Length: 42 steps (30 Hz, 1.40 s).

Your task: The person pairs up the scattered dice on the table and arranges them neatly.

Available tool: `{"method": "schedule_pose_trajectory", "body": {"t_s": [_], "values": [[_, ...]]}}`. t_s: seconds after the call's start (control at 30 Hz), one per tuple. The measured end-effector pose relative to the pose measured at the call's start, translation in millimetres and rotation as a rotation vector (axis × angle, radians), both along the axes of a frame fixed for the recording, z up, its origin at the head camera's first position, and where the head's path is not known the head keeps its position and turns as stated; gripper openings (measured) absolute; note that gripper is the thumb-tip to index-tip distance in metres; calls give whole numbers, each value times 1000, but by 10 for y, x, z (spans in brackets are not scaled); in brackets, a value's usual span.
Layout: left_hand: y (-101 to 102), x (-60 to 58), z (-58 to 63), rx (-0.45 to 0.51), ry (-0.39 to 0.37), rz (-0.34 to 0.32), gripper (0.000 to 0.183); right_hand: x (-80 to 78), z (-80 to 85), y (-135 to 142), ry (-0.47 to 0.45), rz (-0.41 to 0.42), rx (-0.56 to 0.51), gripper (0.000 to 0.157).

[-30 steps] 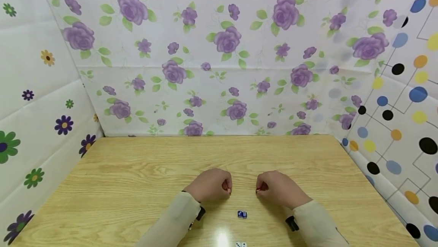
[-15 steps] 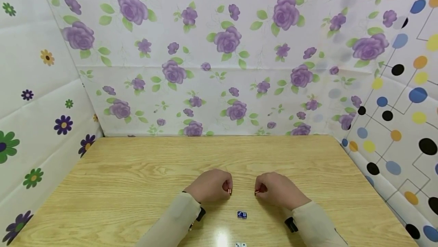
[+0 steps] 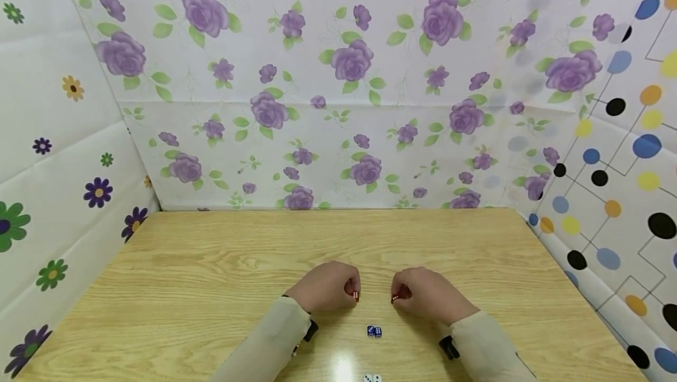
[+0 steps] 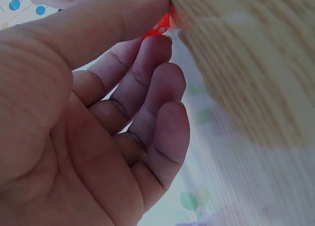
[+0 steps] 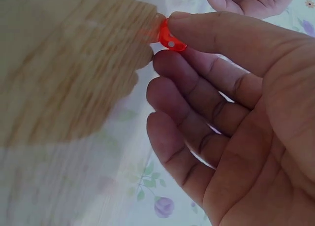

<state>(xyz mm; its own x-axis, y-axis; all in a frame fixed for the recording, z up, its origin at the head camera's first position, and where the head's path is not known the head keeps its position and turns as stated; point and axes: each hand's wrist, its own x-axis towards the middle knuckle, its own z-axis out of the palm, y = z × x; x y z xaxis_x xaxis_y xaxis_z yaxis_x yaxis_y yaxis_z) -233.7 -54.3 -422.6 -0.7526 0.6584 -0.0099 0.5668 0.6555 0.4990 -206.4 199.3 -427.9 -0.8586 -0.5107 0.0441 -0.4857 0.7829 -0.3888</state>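
Note:
Between thumb and fingers, my left hand (image 3: 329, 285) pinches a red die (image 4: 158, 27) with white dots, low at the tabletop. Across a small gap, my right hand (image 3: 429, 292) pinches another red die (image 5: 171, 38) the same way. Fingertips cover much of each die. Just nearer to me than the gap, two blue dice (image 3: 374, 331) sit side by side on the table. Farther down, at the bottom edge of the head view, lies a pair of white dice (image 3: 372, 378), partly cut off.
The wood-grain table (image 3: 243, 241) reaches back to a flowered cloth wall (image 3: 317, 153). Cloth also hangs on the left side (image 3: 69, 217) and, with coloured dots, on the right side (image 3: 597, 241). A light glare falls on the table's near part.
My right hand has shifted slightly left with its red die, narrowing the gap between the hands. The left hand has barely moved. Blue and white dice stay in place.

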Motion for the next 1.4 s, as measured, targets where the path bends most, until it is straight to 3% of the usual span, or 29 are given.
{"method": "schedule_pose_trajectory", "body": {"t_s": [0.37,0.6,0.8,1.07,1.4], "values": [[-2,-6,-17,2,-33,-7,14,-5,-26,11,-6,22,-31,15],[-74,14,51,-2,-64,25,13,18,34,46,-7,-29,-26,15],[-87,21,106,2,-56,35,13,20,57,27,6,-39,-27,13],[-10,11,39,-22,-39,45,16,13,-22,-19,2,-12,-27,14],[45,25,44,-37,-17,30,13,31,30,-50,7,10,-20,14]]}}
